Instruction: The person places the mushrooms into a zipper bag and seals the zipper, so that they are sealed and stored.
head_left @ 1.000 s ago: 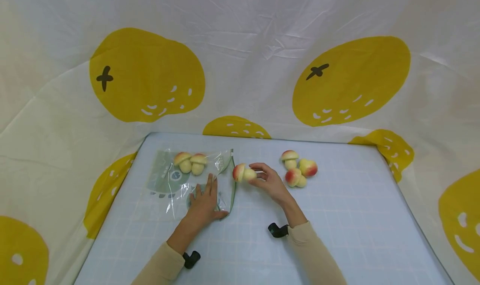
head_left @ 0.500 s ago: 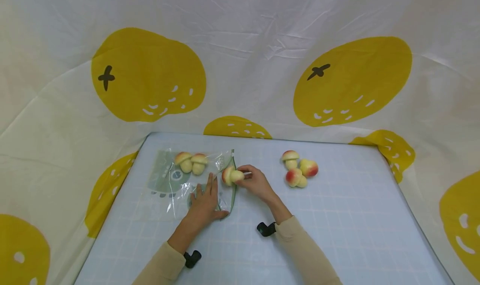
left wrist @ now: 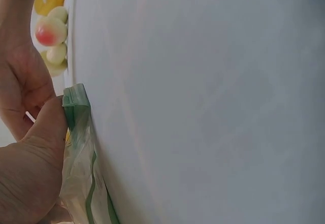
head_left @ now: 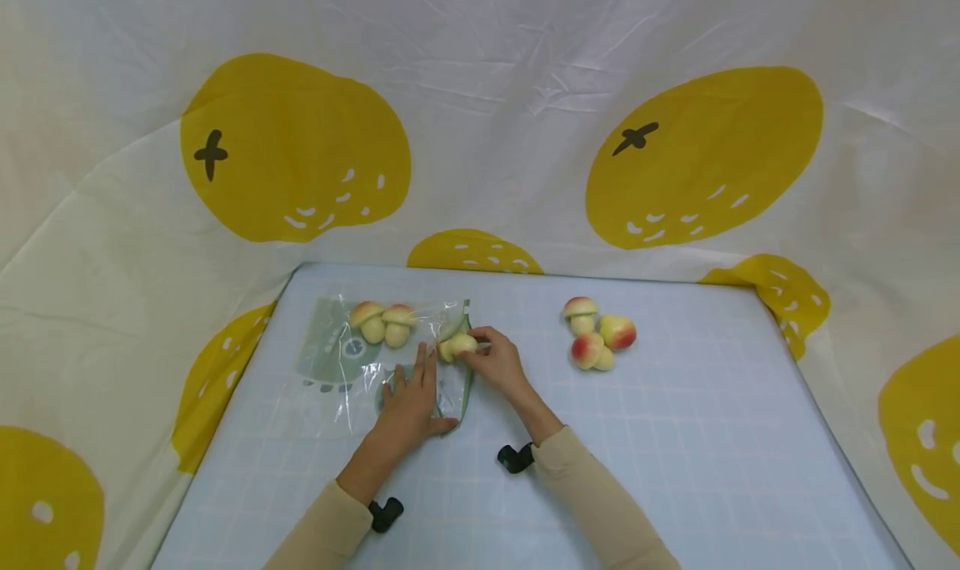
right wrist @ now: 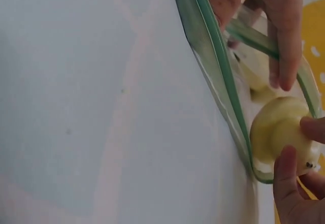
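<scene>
A clear zip bag (head_left: pixel 324 357) with a green print lies flat on the left of the table, its green-edged mouth facing right. Two toy mushrooms (head_left: pixel 397 327) with reddish caps rest inside it, side by side. My left hand (head_left: pixel 408 407) presses on the bag near the mouth, fingers straight and spread, thumb by the near corner of the zip edge. Between thumb and fingers, my right hand (head_left: pixel 498 363) pinches the stem of another toy mushroom (right wrist: pixel 284 125), whose cap is inside the mouth. The bag's lips (right wrist: pixel 223 66) stand apart around it.
Right of the bag, several similar toys sit in a cluster: an upright mushroom (head_left: pixel 581 318), a mushroom with its red cap toward me (head_left: pixel 589 352) and a yellow-red one (head_left: pixel 618 333). A white cloth with yellow fruit prints (head_left: pixel 495 137) hangs behind the table (head_left: pixel 675 437).
My right hand has moved left, bringing the mushroom from outside the bag into its mouth, cap first. The left hand has stayed in place on the bag.
</scene>
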A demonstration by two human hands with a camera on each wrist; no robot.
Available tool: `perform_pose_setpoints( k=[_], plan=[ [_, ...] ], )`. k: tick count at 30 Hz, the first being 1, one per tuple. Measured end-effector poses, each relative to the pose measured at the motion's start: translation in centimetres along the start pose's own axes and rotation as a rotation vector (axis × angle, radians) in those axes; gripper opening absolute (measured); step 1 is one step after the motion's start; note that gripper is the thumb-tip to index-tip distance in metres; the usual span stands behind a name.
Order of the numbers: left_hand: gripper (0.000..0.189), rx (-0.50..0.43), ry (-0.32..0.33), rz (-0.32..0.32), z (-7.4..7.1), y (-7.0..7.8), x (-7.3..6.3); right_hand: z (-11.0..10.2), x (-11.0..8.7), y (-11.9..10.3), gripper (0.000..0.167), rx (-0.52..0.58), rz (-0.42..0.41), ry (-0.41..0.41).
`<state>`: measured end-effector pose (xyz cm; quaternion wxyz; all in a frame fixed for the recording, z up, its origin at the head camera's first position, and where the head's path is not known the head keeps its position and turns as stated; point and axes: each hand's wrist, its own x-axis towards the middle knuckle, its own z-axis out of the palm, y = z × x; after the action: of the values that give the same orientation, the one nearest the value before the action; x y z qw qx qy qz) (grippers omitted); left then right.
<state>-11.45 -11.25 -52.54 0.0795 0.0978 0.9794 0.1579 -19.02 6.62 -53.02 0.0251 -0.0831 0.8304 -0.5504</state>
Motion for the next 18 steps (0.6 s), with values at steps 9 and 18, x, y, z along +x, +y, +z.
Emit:
perform_pose_setpoints(
  k=[9, 18],
  plan=[
    [0.119, 0.011, 0.007, 0.014, 0.1, 0.1, 0.0, 2.0, 0.5, 0.4, 0.039, 0.045, 0.033, 0.086],
    [0.117, 0.035, 0.028, 0.021, 0.4, -0.2, -0.1, 3.0, 0.6, 0.3, 0.038, 0.237, 0.103, 0.114]
  ],
)
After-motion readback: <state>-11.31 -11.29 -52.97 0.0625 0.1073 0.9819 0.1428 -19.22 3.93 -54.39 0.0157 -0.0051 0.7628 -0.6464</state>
